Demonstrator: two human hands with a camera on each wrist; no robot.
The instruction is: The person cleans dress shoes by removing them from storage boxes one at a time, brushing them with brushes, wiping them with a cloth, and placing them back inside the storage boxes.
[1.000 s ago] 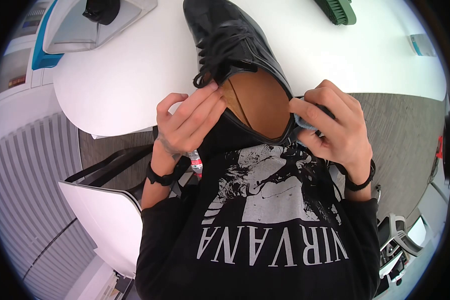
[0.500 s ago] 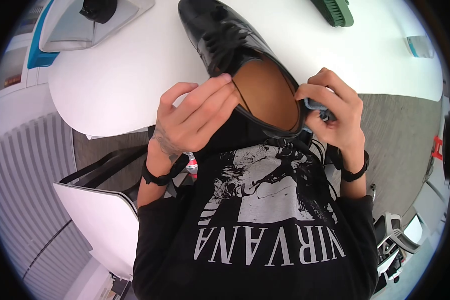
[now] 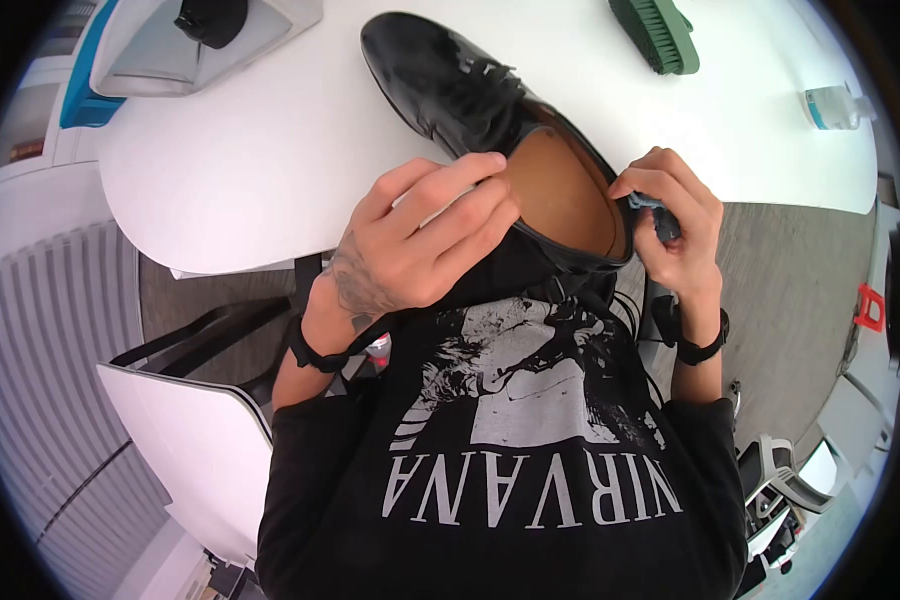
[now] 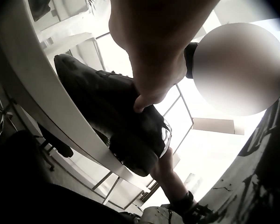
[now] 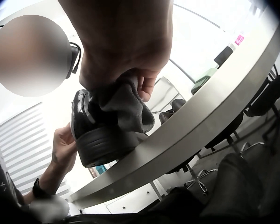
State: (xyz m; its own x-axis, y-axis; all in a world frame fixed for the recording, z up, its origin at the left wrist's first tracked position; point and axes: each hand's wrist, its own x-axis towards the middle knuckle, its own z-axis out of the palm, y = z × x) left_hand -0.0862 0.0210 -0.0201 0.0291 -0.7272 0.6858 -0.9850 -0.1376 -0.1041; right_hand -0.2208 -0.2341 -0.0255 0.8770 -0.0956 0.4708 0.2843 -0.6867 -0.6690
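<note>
A black lace-up leather shoe (image 3: 410,75) with a tan insole lies at the table's near edge, toe pointing away and leftward, heel toward the person. On the left side of its opening, my left hand (image 3: 410,230) grips the collar, with fingers over the rim and the thumb (image 4: 141,103) on the outside in the left wrist view. At the heel's right side is my right hand (image 3: 682,215), holding a bunched grey-blue cloth (image 3: 645,202). The right wrist view shows this cloth (image 5: 126,109) hanging against the shoe's rear quarter, above the heel block (image 5: 105,144).
A green brush (image 3: 660,35) lies bristles showing at the far right of the white table (image 3: 240,180). Beyond it stands a clear bottle (image 3: 832,107). A pale, blue-edged container (image 3: 155,75) with a black object sits at the far left. The table's rounded edge is close to the person.
The shoe has turned, its heel swinging to the right. Both hands have moved right with it, the left one more. The cloth stays in the right hand.
</note>
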